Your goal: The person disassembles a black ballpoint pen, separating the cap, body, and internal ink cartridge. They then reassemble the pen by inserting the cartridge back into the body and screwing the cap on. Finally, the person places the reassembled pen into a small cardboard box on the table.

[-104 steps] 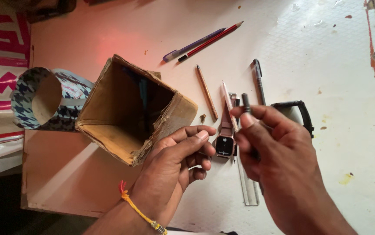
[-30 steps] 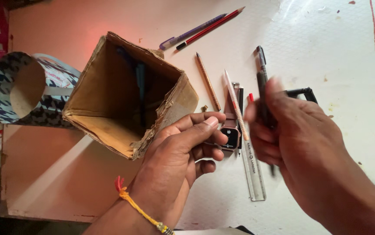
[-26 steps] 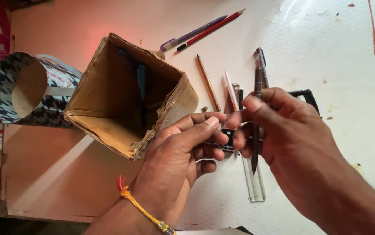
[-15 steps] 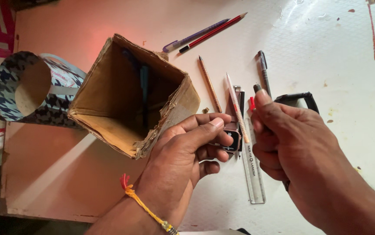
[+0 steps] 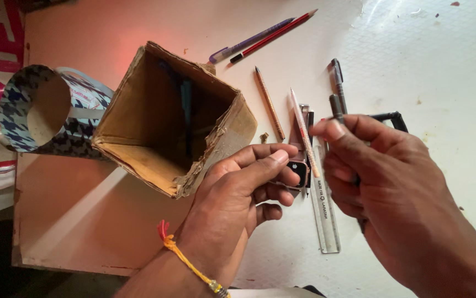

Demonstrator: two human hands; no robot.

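Yellow thread circles your left wrist; that left hand (image 5: 243, 193) keeps its fingers (image 5: 274, 160) curled shut round a small black square case (image 5: 299, 172), unmoved since half a second ago; your right hand (image 5: 381, 182) has lifted, fingers (image 5: 332, 129) now pinched closed on a dark pen (image 5: 336, 105), just above the clear ruler (image 5: 324, 212) on the bench (image 5: 426, 72); farther off, the open cardboard box (image 5: 172, 118) leans beside the patterned tube (image 5: 33, 110).

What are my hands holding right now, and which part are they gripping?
The left hand pinches a small square black device by its edge. The right hand grips a dark pen near its upper end between thumb and fingers.
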